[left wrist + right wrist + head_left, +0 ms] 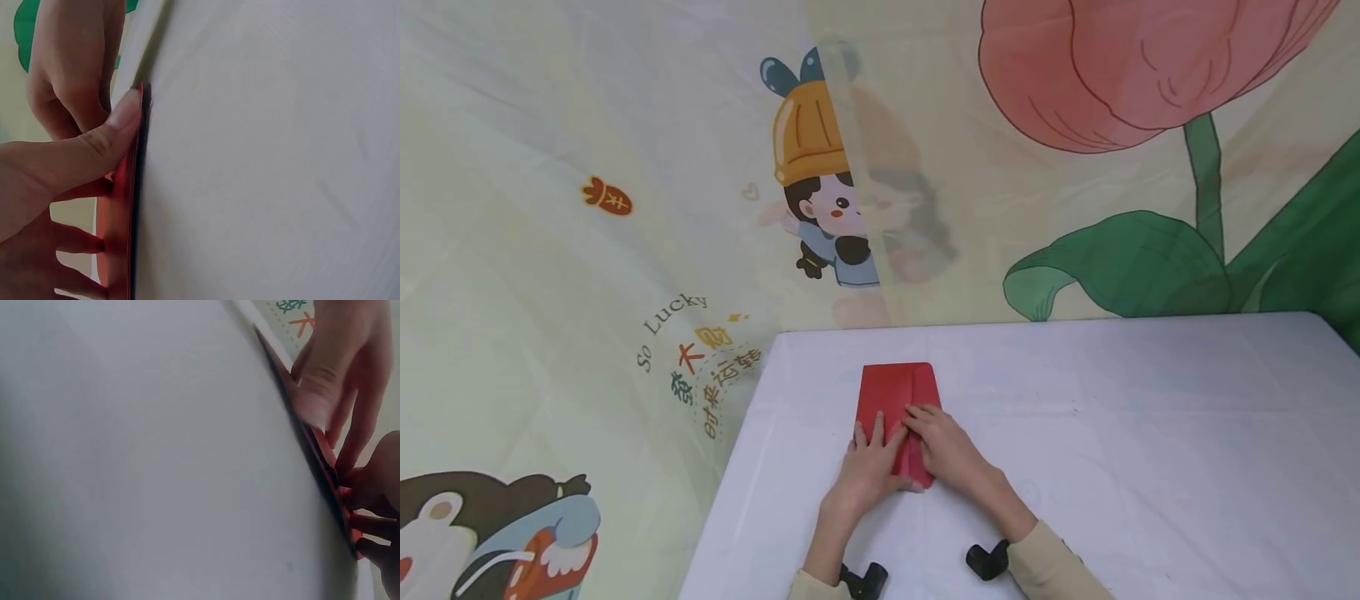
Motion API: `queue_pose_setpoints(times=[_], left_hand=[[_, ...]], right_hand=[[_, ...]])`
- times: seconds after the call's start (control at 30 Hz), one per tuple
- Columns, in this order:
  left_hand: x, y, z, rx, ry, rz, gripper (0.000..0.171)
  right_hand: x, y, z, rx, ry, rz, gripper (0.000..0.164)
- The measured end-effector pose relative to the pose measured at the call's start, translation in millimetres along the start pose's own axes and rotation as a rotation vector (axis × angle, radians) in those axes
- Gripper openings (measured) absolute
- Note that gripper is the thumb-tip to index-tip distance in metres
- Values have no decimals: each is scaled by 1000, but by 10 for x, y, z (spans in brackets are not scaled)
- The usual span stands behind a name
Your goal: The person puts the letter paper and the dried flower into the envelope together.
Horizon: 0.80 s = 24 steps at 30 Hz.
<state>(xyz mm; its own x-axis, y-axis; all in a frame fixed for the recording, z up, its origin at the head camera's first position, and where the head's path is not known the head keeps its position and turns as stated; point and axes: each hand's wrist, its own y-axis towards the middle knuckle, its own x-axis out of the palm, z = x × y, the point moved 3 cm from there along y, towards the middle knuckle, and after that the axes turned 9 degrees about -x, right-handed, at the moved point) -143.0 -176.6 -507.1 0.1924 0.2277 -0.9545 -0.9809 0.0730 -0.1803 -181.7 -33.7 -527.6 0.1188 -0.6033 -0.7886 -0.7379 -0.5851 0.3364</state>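
In the head view a red paper envelope (887, 385) lies on the white table, with a long crease or flap edge down its right part. My left hand (867, 471) rests on its near left part, fingers spread over the red face. The left thumb (94, 149) lies along the near edge in the left wrist view. My right hand (951, 450) comes in from the right and presses its fingertips on the envelope around the crease, close to the left hand's fingers. The right thumb is mostly hidden beneath that hand in the head view.
The white-covered table (1120, 450) stretches far to the right, its left edge near the left forearm. Black wrist-worn devices (987, 561) sit by both sleeves. A printed cloth (685, 125) with cartoon figures and a large pink flower hangs behind.
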Motion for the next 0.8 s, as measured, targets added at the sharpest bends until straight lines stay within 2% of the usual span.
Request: queue_pose_setpoints(times=[0.27,0.4,0.53,0.67,0.8], left_hand=[[-27,-20,55,24,63,113,63],[-12,27,50,20,90,156,54],[-16,41,68,23,119,238,51],[-59,31,90,35,101,300,50],[-134,38,117,44,39,329,52]], right_hand=[[16,-54,-8,-27,-59,-16,47],[15,-60,12,-10,-17,-18,47],[-9,-120,44,28,62,-32,46],[-183,-239,84,81,122,26,40],[-499,-396,176,154,95,156,35]])
